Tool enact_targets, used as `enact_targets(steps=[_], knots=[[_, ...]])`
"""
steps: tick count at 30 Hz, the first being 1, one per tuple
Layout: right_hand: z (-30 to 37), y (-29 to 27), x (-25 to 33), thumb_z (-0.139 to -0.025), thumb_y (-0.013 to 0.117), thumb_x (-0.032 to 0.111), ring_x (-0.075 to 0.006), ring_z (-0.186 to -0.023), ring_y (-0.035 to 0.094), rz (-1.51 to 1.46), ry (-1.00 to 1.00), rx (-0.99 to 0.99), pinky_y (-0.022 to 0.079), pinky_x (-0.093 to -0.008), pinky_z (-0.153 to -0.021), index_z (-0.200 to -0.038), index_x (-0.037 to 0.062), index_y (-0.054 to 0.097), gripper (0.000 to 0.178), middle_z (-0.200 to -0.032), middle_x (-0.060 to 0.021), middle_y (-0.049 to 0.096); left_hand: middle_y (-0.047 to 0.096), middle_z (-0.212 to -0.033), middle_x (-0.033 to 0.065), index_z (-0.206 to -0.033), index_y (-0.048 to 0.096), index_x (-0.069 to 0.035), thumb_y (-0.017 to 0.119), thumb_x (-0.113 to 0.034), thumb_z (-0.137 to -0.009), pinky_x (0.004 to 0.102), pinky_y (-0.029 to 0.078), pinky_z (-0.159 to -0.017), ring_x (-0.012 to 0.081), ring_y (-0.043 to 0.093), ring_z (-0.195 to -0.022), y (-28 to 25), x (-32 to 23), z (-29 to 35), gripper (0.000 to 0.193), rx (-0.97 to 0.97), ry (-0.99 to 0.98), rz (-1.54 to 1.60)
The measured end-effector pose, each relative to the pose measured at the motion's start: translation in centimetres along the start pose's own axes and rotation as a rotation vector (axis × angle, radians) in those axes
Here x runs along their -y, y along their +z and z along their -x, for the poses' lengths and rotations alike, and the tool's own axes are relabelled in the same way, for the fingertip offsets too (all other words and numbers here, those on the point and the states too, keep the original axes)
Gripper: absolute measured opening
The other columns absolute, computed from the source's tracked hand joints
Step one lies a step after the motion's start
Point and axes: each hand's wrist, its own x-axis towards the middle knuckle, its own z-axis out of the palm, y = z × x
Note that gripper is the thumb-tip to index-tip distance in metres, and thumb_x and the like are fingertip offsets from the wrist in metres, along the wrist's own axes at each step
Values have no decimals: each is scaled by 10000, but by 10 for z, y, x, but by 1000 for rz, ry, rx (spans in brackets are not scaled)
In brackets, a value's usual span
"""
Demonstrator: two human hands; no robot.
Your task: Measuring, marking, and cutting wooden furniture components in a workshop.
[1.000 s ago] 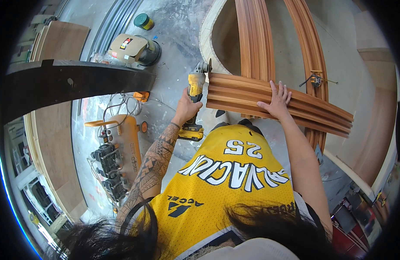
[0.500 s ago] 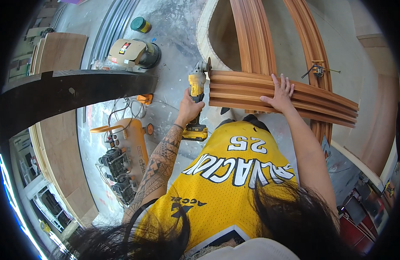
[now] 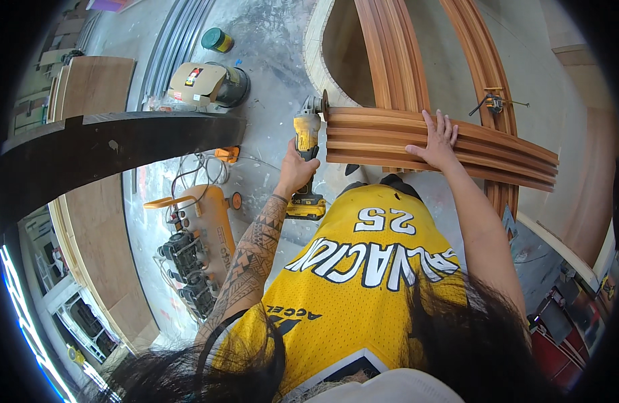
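My left hand [image 3: 298, 168] is wrapped round the body of a yellow and black cordless angle grinder [image 3: 307, 131]. Its disc stands upright beside the left end of a brown, wood-grained fluted panel [image 3: 383, 136]; whether it touches the far corner, I cannot tell. On top of that panel my right hand [image 3: 436, 142] lies flat with its fingers spread. The panel lies crosswise over two similar long boards, one a fluted board [image 3: 393, 60] and the other a narrower board [image 3: 481, 60] farther right.
A tape measure [image 3: 494, 103] rests on the right-hand board. Left of me stand an orange air compressor [image 3: 212, 215] and a dark curved beam [image 3: 121, 138]. Beyond are a bin with cardboard on it [image 3: 209, 84], a green tub [image 3: 217, 40] and metal channels [image 3: 178, 47]. A curved-edged board [image 3: 317, 47] lies ahead.
The grinder has shifted very slightly, its disc now by the panel's far left corner. My right hand stays on the panel, and the whole view has moved a little.
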Motion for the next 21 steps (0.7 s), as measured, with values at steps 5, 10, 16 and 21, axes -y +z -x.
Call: enact_targets(steps=[5,10,16,21], knots=[[-1,1,-2,-749,826,708,-437,-1636,-1,-5,3,1,-51,-643,-1284,-1722,303,125,1266,-1772,-218,82,728,-867,149,-1489,390,3,746,-160,-783,395,609,-685,250,737,-698,2,-3,1,807,8,-13,3],[-1,-1,0,-740,815,737,-444,-1638,-7,-4,-11,-9,-48,-642,-1289,-1722,290,133,1276,-1774,-224,77,718,-862,145,-1475,396,4,742,-154,-782,393,605,-675,247,731,-693,1,1,3,790,2,-20,-7],[-1,1,-1,-737,813,744,-445,-1637,5,-2,-13,-18,-45,-644,-1289,-1722,293,136,1277,-1775,-217,79,720,-873,155,-1471,398,6,741,-157,-786,405,603,-681,261,731,-693,1,1,8,783,-4,-16,-21],[-2,1,-3,-740,812,743,-441,-1638,3,-1,-6,-9,-44,-643,-1290,-1723,295,135,1275,-1777,-216,74,718,-909,141,-1443,433,12,752,-133,-779,375,598,-690,228,729,-716,2,-6,15,752,3,-42,-6]])
